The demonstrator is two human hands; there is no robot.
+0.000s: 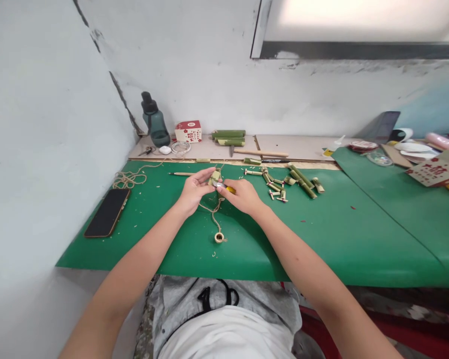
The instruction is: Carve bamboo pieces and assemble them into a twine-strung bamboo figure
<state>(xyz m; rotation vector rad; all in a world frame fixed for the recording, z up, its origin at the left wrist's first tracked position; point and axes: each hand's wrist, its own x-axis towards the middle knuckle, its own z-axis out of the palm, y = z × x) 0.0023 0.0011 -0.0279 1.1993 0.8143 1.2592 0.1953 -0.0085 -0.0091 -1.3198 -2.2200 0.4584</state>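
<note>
My left hand (196, 190) has its fingers closed on a short piece of bamboo (216, 176), pale where it is cut. In my right hand (243, 193) is a utility knife (230, 189) with a yellow handle, its metal blade against or very near the bamboo. Twine (214, 213) hangs from below the hands down to a small bamboo ring (219, 238) lying on the green mat (164, 229). To the right of my hands lies a jointed figure of bamboo pieces (273, 183). The fingers partly cover the bamboo piece.
A phone (108, 213) and loose twine (129, 178) lie at left. Behind are a water bottle (156, 121), a red-and-white box (188, 132), bamboo lengths (229, 137) and a hammer (260, 152). More bamboo sticks (302, 180) are at right. Shavings dot the mat.
</note>
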